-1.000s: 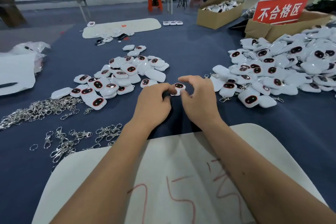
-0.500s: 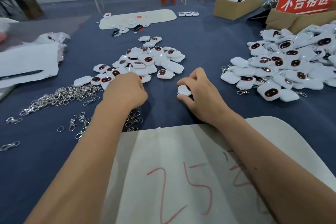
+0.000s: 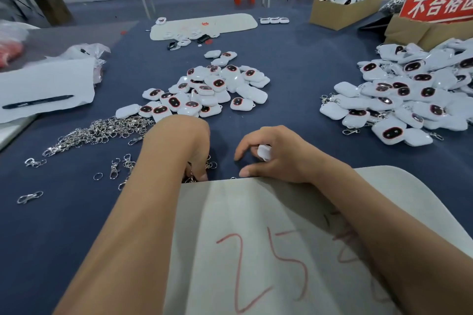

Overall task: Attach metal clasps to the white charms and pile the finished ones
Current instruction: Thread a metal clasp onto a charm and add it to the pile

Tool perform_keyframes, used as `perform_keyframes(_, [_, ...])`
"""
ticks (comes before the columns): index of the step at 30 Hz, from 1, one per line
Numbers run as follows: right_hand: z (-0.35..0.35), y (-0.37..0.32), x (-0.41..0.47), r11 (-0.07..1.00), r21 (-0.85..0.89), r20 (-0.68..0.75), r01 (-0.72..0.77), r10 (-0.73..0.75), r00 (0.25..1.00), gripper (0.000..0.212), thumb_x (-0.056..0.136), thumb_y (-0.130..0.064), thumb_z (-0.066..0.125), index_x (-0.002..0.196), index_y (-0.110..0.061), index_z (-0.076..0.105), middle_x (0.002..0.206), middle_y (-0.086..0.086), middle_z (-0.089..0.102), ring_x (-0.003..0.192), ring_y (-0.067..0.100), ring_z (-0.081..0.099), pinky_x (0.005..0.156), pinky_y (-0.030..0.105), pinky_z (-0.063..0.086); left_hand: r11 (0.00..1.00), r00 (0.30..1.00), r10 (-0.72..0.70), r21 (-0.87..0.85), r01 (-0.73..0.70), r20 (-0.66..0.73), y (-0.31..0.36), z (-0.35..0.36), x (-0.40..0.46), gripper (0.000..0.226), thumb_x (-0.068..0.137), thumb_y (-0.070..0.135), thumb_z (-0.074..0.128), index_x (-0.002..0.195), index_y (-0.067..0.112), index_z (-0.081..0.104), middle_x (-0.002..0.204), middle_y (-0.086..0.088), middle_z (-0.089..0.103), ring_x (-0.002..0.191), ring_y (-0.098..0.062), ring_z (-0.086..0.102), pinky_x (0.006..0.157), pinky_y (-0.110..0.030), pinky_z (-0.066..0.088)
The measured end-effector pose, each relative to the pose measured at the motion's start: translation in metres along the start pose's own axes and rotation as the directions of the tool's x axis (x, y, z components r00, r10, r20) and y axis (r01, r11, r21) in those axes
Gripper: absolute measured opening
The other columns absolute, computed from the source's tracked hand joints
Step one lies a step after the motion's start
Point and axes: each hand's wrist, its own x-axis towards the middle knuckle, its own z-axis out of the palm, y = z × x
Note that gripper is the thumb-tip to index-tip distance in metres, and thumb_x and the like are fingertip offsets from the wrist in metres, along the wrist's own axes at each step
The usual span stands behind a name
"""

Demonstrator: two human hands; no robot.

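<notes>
Charm [image 3: 264, 152], white: pinched in right hand [image 3: 279, 158] fingers, awaiting clasp; left hand [image 3: 190, 151] fingers curled into loose clasps [image 3: 102, 133], probably picking one.

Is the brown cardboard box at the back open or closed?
Open: the brown cardboard box has a raised flap, and white items show inside.

One white charm [image 3: 263, 152] sits in the right hand [image 3: 279, 158]. Loose charms [image 3: 210, 89] lie heaped mid-counter. Clasped ones [image 3: 409, 100] pile right; silver clasps [image 3: 102, 132] spread left.
</notes>
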Motion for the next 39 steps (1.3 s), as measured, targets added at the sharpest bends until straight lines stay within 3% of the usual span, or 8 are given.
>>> perform_keyframes(6, [-0.003,-0.006,-0.002,0.999,0.002,0.060,0.049,-0.049,0.997,0.031,0.082,-0.031,0.089,0.111,-0.031,0.078,0.082,-0.047,0.057,0.091,-0.012,0.055,0.083,0.008,0.034,0.979,0.980,0.045,-0.187,-0.082,-0.194,0.007,0.003,0.016,0.029,0.078,0.014,0.088,0.102,0.010,0.072,0.093,-0.012,0.078,0.083,-0.028,0.077,0.087,-0.044,0.062])
perform_keyframes(10, [-0.003,-0.009,0.000,0.999,0.027,0.070,0.046,-0.048,0.996,0.033,0.079,-0.035,0.092,0.108,-0.031,0.077,0.106,-0.026,0.071,0.106,0.000,0.063,0.098,0.024,0.045,0.894,0.851,-0.002,-0.382,-0.234,-0.526,0.016,0.013,0.041,0.011,0.080,0.011,0.082,0.081,0.019,0.076,0.089,-0.005,0.074,0.089,-0.024,0.071,0.080,-0.031,0.058])
perform_keyframes(13, [0.001,-0.009,0.002,0.995,0.075,0.061,0.073,-0.078,0.995,0.028,0.079,-0.028,0.092,0.104,-0.028,0.079,0.103,-0.020,0.072,0.103,0.005,0.065,0.097,0.028,0.049,0.718,0.757,-0.087,-0.568,-0.403,-0.647,0.022,0.026,0.055,0.019,0.074,0.016,0.088,0.070,0.022,0.071,0.070,0.010,0.068,0.078,-0.009,0.067,0.068,-0.025,0.048])
perform_keyframes(19, [0.006,-0.017,0.006,0.991,0.108,0.105,0.079,-0.091,0.990,0.014,0.082,-0.014,0.087,0.091,-0.024,0.083,0.077,-0.030,0.064,0.083,-0.002,0.064,0.078,0.010,0.041,0.395,0.779,-0.222,-0.784,-0.478,-0.587,0.019,0.036,0.068,0.015,0.082,0.013,0.082,0.071,0.019,0.073,0.071,-0.003,0.072,0.066,-0.021,0.071,0.076,-0.042,0.063])
perform_keyframes(24, [0.027,-0.030,0.016,0.995,-0.103,-0.087,-0.017,0.008,0.996,0.001,0.090,-0.024,0.076,0.091,-0.026,0.076,0.092,-0.015,0.072,0.092,0.008,0.062,0.087,0.040,0.051,0.281,0.819,-0.205,-0.834,-0.475,-0.536,0.012,0.031,0.067,0.012,0.091,0.009,0.073,0.079,0.010,0.073,0.077,-0.012,0.074,0.062,-0.018,0.072,0.063,-0.033,0.063])
perform_keyframes(27, [0.029,-0.029,0.019,0.995,-0.075,-0.263,-0.065,0.044,0.964,0.023,0.086,-0.030,0.082,0.104,-0.022,0.071,0.083,-0.015,0.064,0.084,0.015,0.058,0.082,0.042,0.050,0.292,0.824,-0.215,-0.839,-0.459,-0.525,0.002,0.029,0.066,0.012,0.093,0.012,0.071,0.083,0.005,0.072,0.076,-0.013,0.075,0.060,-0.019,0.073,0.063,-0.032,0.063])
perform_keyframes(33, [0.026,-0.044,0.023,1.000,0.014,0.105,0.023,-0.024,0.994,0.020,0.082,-0.035,0.087,0.100,-0.034,0.081,0.091,-0.024,0.070,0.098,0.003,0.060,0.091,0.039,0.051,0.382,0.831,-0.197,-0.821,-0.424,-0.520,0.001,0.029,0.068,0.023,0.092,0.014,0.072,0.069,0.010,0.073,0.073,-0.011,0.076,0.066,-0.021,0.074,0.071,-0.035,0.064])
perform_keyframes(39, [0.031,-0.051,0.032,0.995,-0.083,0.154,-0.054,0.066,0.986,0.006,0.089,-0.029,0.080,0.090,-0.026,0.075,0.097,-0.013,0.073,0.098,0.011,0.063,0.090,0.040,0.053,0.454,0.731,-0.308,-0.769,-0.450,-0.609,0.006,0.033,0.067,0.018,0.075,0.021,0.087,0.068,0.018,0.071,0.065,0.000,0.073,0.069,-0.021,0.074,0.081,-0.042,0.061])
